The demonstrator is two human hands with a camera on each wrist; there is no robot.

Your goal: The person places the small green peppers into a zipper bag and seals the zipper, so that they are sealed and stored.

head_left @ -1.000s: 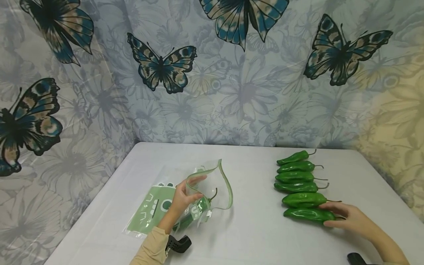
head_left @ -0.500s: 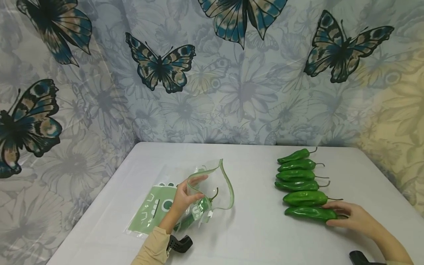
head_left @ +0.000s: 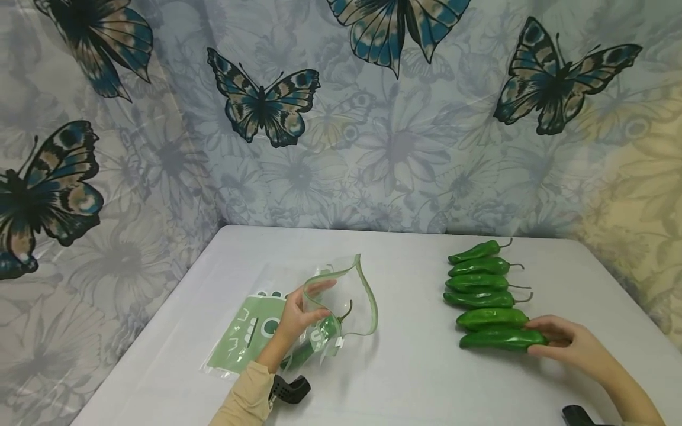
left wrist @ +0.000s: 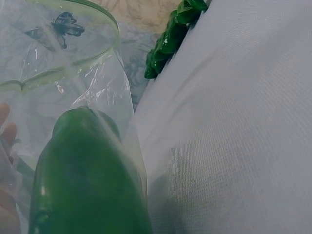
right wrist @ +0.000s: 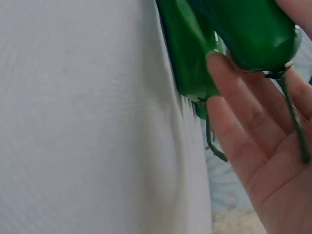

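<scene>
My left hand (head_left: 299, 319) grips the rim of a clear plastic zip bag (head_left: 367, 290), its green-edged mouth spread wide. Inside that bag is a green pepper (head_left: 319, 336), stem toward the mouth; the left wrist view has this pepper (left wrist: 87, 175) large behind the film. At the right, my right hand (head_left: 572, 343) holds the nearest green pepper (head_left: 501, 339) of a row by its stem end, thumb in front and fingers behind. In the right wrist view the held pepper (right wrist: 258, 34) lies between thumb and fingers, its stem hanging over the palm.
Several other green peppers (head_left: 476, 283) lie in a column beyond the held one, stems to the right. A flat bag with a green cartoon face (head_left: 240, 337) lies left of my left hand. The white table (head_left: 410, 367) ends at a butterfly-print cloth backdrop (head_left: 394, 148).
The right hand's fingers have closed farther over the nearest pepper's stem end, and that pepper has shifted slightly toward its neighbour. The left hand and the bag stay as they were.
</scene>
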